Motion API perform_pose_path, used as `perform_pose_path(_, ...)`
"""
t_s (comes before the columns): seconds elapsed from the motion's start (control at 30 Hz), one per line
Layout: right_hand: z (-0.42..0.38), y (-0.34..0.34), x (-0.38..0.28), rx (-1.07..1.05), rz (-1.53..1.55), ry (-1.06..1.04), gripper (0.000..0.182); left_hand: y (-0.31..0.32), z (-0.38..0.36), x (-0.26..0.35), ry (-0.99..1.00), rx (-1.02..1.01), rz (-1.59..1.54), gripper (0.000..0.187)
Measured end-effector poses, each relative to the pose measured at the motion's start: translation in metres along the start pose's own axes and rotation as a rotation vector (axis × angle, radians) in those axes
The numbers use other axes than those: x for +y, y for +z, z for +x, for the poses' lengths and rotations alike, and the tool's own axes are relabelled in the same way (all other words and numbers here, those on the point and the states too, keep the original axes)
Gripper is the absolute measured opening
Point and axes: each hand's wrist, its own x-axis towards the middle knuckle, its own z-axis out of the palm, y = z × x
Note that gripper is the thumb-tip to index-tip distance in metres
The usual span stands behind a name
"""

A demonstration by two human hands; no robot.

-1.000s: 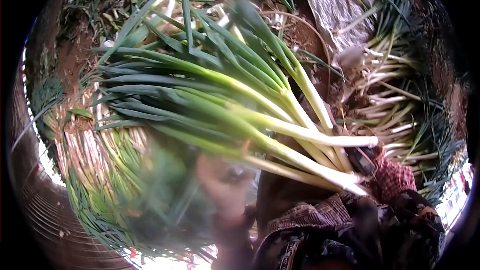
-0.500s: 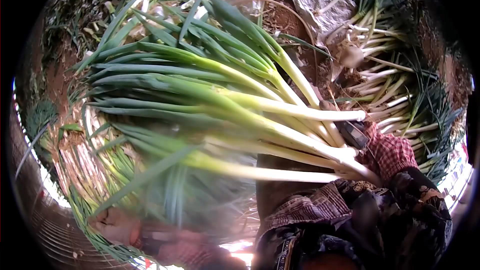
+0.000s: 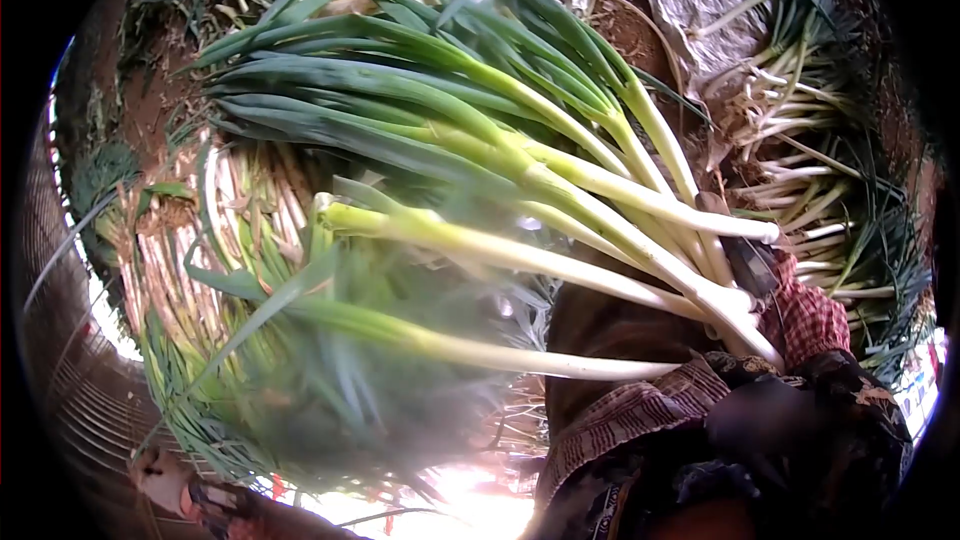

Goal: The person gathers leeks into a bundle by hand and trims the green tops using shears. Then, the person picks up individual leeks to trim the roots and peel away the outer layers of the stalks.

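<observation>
A large bunch of long green onions (image 3: 600, 175) spreads across the view, white ends to the right and dark green leaves to the left. My right hand (image 3: 752, 275), mostly hidden behind the white ends, is closed around them below a red checked cuff. One lower stalk (image 3: 500, 352) lies apart from the bunch over my lap, its leaf bent down to the left. At the lower left edge my left hand (image 3: 165, 480) is away from the bunch, near the leaf tips of a pile; its fingers are too small and blurred to make out.
Trimmed stalks (image 3: 170, 260) lie piled at the left beside a ribbed curved surface (image 3: 85, 430). More green onions (image 3: 800, 190) lie in a row at the right, below a silvery sheet (image 3: 690, 0). Leaf scraps (image 3: 180, 10) cover the ground at the back.
My left hand has moved left and down, away from the bunch. The lower stalk has separated further from the others. The whole view has shifted, so the bunch sits higher and further right.
</observation>
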Motion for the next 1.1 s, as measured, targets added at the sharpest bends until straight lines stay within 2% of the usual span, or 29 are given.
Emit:
perform_pose_path(0.03, 0.000, -0.003, -0.003, -0.012, -0.003, -0.007, 0.068, 0.003, 0.009, -0.014, 0.017, -0.058, 0.095, 0.038)
perform_pose_path(0.13, 0.001, -0.007, -0.004, -0.007, 0.000, -0.015, 0.067, 0.085, -0.010, -0.006, 0.166, -0.055, 0.077, 0.046)
perform_pose_path(0.17, 0.001, -0.006, -0.004, 0.004, 0.005, -0.017, 0.067, 0.104, -0.025, 0.069, 0.032, -0.018, -0.136, 0.044)
perform_pose_path(0.23, 0.000, -0.006, -0.003, 0.013, 0.014, -0.024, 0.067, 0.117, -0.073, 0.267, -0.397, -0.033, -0.828, 0.043)
perform_pose_path(0.27, 0.000, -0.007, -0.005, 0.011, 0.013, -0.033, 0.067, 0.110, -0.099, 0.343, -0.457, -0.117, -0.963, 0.043)
perform_pose_path(0.3, 0.000, -0.007, -0.005, 0.010, 0.016, -0.033, 0.067, 0.133, -0.123, 0.345, -0.181, -0.368, -1.097, 0.036)
perform_pose_path(0.33, 0.001, -0.006, -0.004, 0.013, 0.023, -0.029, 0.066, 0.106, -0.143, 0.414, -0.143, -0.476, -0.752, 0.032)
perform_pose_path(0.37, 0.002, -0.006, -0.005, 0.008, 0.029, -0.040, 0.066, 0.130, -0.169, 0.425, 0.101, -0.520, -0.943, 0.031)
perform_pose_path(0.4, 0.001, -0.005, -0.004, 0.011, 0.039, -0.048, 0.066, 0.136, -0.185, 0.448, 0.302, -0.550, -0.942, 0.031)
perform_pose_path(0.43, 0.001, -0.006, -0.004, 0.010, 0.046, -0.056, 0.066, 0.139, -0.195, 0.474, 0.548, -0.450, -0.917, 0.036)
perform_pose_path(0.47, 0.001, -0.006, -0.003, 0.010, 0.056, -0.066, 0.066, 0.146, -0.212, 0.489, 0.655, -0.442, -0.914, 0.043)
perform_pose_path(0.53, 0.001, -0.006, -0.002, 0.009, 0.069, -0.089, 0.066, 0.135, -0.233, 0.514, 0.708, -0.457, -0.763, 0.046)
perform_pose_path(0.6, 0.006, -0.008, 0.000, -0.001, 0.080, -0.118, 0.065, 0.156, -0.247, 0.513, 0.715, -0.357, -0.675, 0.044)
perform_pose_path(0.7, 0.013, -0.013, 0.005, -0.010, 0.093, -0.161, 0.065, 0.163, -0.244, 0.531, 0.755, -0.249, -0.688, 0.033)
perform_pose_path(0.87, 0.016, -0.016, 0.010, 0.005, 0.123, -0.193, 0.064, 0.176, -0.220, 0.538, 1.033, -0.143, -0.657, 0.023)
perform_pose_path(1.0, 0.012, -0.012, 0.008, 0.022, 0.165, -0.207, 0.064, 0.172, -0.208, 0.519, 1.199, -0.240, -0.659, 0.022)
perform_pose_path(1.1, 0.011, -0.012, 0.005, 0.029, 0.174, -0.211, 0.064, 0.170, -0.210, 0.510, 1.223, -0.342, -0.663, 0.020)
